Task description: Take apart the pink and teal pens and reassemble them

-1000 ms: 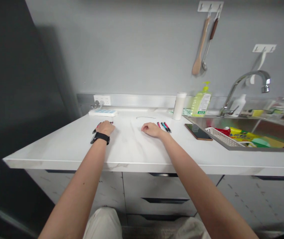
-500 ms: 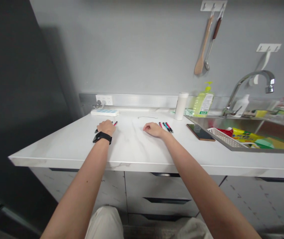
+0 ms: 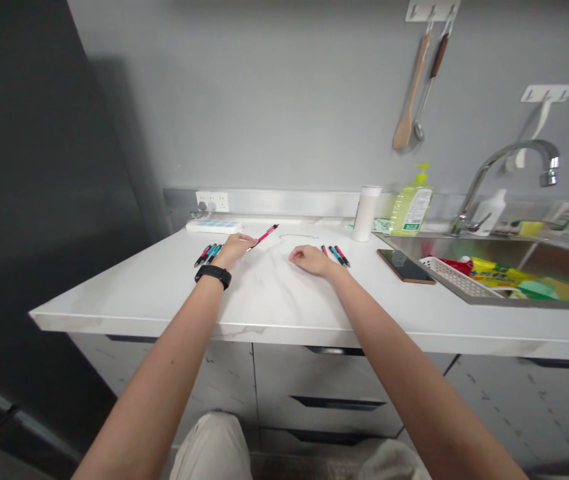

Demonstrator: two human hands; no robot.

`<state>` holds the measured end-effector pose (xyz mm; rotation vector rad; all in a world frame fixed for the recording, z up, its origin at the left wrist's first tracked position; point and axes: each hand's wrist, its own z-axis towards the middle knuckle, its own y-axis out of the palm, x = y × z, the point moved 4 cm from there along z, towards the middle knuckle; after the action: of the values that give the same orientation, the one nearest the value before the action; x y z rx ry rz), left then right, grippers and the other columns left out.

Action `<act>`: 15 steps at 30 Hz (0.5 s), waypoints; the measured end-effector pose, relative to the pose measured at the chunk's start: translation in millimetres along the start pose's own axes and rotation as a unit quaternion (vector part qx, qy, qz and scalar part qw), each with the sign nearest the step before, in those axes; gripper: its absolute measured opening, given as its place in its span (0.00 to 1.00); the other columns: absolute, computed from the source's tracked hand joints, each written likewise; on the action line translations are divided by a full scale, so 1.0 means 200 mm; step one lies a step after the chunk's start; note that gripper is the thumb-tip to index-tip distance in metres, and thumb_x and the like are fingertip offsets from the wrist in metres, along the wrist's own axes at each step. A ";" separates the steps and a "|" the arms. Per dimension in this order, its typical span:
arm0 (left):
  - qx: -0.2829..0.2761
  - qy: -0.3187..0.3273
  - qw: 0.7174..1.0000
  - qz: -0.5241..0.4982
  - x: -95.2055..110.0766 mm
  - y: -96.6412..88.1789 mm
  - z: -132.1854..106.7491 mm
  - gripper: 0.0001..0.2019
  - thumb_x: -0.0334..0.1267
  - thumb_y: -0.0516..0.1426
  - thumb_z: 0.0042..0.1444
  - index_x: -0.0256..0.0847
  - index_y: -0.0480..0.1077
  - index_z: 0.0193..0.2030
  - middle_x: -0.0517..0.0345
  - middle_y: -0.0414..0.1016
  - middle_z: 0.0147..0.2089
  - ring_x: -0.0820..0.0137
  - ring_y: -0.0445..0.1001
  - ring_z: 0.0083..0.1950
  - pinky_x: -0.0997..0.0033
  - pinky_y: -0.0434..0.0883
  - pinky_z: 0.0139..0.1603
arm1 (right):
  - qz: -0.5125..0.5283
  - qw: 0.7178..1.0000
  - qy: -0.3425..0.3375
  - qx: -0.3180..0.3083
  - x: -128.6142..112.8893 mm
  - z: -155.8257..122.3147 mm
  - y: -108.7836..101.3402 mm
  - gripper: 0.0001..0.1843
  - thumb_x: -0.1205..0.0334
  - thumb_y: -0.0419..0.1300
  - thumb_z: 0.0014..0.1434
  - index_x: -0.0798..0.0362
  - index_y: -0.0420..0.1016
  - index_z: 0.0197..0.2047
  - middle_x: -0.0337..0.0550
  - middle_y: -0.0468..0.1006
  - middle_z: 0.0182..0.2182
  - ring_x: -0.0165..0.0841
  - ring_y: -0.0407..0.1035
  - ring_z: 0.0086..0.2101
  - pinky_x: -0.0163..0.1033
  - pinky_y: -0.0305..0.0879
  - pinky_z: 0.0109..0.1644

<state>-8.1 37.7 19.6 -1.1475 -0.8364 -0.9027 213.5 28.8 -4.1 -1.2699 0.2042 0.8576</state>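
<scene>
In the left hand [image 3: 235, 248], a pink-and-black pen [image 3: 268, 233] is pinched towards one end, its long axis slanted forward and rightward over the white countertop [image 3: 274, 300]. The right hand [image 3: 310, 259] is loosely curled to the pen's right; whether anything is held there cannot be told.

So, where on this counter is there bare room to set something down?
Bare counter lies between the left forearm and right forearm, left of the left pens out to the counter's edge, and in front of the phone. The back right is crowded: white container and soap bottle stand near the sink.
</scene>
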 end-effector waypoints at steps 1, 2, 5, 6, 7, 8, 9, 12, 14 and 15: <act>-0.047 -0.008 0.998 -0.051 0.00 0.04 -0.01 0.11 0.42 0.63 0.45 0.37 0.73 0.32 0.57 0.74 0.29 0.70 0.70 0.33 0.72 0.61 0.32 | 0.029 0.999 0.009 0.011 0.00 0.00 0.00 0.08 0.72 0.58 0.53 0.55 0.75 0.36 0.43 0.78 0.32 0.29 0.70 0.32 0.34 0.64 0.41; -0.092 -0.020 0.991 -0.092 0.01 0.08 -0.03 0.11 0.41 0.64 0.43 0.36 0.73 0.31 0.58 0.73 0.27 0.72 0.69 0.30 0.73 0.60 0.31 | 0.068 0.997 0.023 0.023 -0.01 0.01 0.00 0.08 0.69 0.57 0.55 0.55 0.74 0.39 0.42 0.78 0.31 0.29 0.69 0.31 0.34 0.65 0.39; -0.216 -0.017 0.962 -0.167 0.03 0.18 -0.08 0.13 0.39 0.66 0.39 0.34 0.72 0.30 0.56 0.72 0.27 0.74 0.68 0.29 0.73 0.60 0.29 | 0.211 0.974 0.072 0.045 -0.03 0.01 -0.01 0.11 0.61 0.54 0.61 0.55 0.68 0.45 0.41 0.76 0.29 0.27 0.68 0.26 0.33 0.64 0.33; -0.249 -0.010 0.952 -0.176 0.04 0.20 -0.10 0.14 0.39 0.67 0.39 0.34 0.72 0.31 0.56 0.72 0.27 0.74 0.68 0.28 0.73 0.60 0.29 | 0.248 0.964 0.080 0.047 -0.04 0.01 -0.01 0.11 0.59 0.53 0.61 0.55 0.66 0.45 0.41 0.76 0.29 0.26 0.68 0.26 0.32 0.63 0.32; -0.276 -0.003 0.944 -0.180 0.04 0.21 -0.12 0.14 0.39 0.67 0.39 0.34 0.72 0.31 0.56 0.72 0.27 0.75 0.68 0.28 0.73 0.60 0.30 | 0.275 0.957 0.085 0.047 -0.05 0.01 -0.02 0.10 0.59 0.53 0.61 0.54 0.66 0.44 0.40 0.76 0.29 0.26 0.68 0.26 0.31 0.63 0.31; -0.297 0.007 0.938 -0.181 0.05 0.22 -0.13 0.14 0.39 0.67 0.40 0.34 0.71 0.32 0.56 0.71 0.28 0.75 0.67 0.28 0.74 0.61 0.30 | 0.295 0.950 0.086 0.047 -0.06 0.01 -0.03 0.09 0.59 0.54 0.61 0.54 0.66 0.42 0.40 0.76 0.30 0.26 0.68 0.26 0.31 0.62 0.31; -0.313 0.020 0.932 -0.182 0.06 0.23 -0.14 0.14 0.39 0.66 0.41 0.34 0.71 0.33 0.57 0.71 0.28 0.76 0.67 0.28 0.74 0.61 0.30 | 0.311 0.945 0.086 0.049 -0.07 0.00 -0.04 0.08 0.58 0.55 0.60 0.53 0.66 0.40 0.40 0.76 0.30 0.26 0.68 0.27 0.30 0.62 0.30; -0.351 0.059 0.919 -0.171 0.09 0.23 -0.18 0.13 0.40 0.65 0.44 0.34 0.70 0.33 0.58 0.70 0.30 0.78 0.65 0.27 0.75 0.60 0.29 | 0.356 0.929 0.078 0.059 -0.08 -0.01 -0.06 0.09 0.58 0.59 0.56 0.53 0.67 0.36 0.37 0.74 0.29 0.24 0.66 0.24 0.30 0.62 0.30; -0.364 0.073 0.914 -0.162 0.10 0.24 -0.20 0.13 0.41 0.64 0.45 0.34 0.70 0.33 0.58 0.71 0.31 0.78 0.65 0.27 0.75 0.60 0.29 | 0.389 0.916 0.074 0.059 -0.08 -0.01 -0.06 0.09 0.59 0.61 0.53 0.53 0.67 0.35 0.35 0.72 0.27 0.22 0.63 0.21 0.30 0.61 0.29; -0.368 0.074 0.913 -0.159 0.10 0.24 -0.20 0.13 0.40 0.65 0.44 0.34 0.69 0.33 0.58 0.71 0.32 0.78 0.66 0.28 0.75 0.60 0.29 | 0.406 0.909 0.075 0.060 -0.08 -0.01 -0.06 0.10 0.60 0.62 0.52 0.53 0.67 0.35 0.34 0.71 0.26 0.22 0.62 0.20 0.30 0.61 0.28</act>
<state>47.9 3.2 10.9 -1.5815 -0.5688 -1.6434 211.6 18.6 14.0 -1.1265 0.9436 1.4234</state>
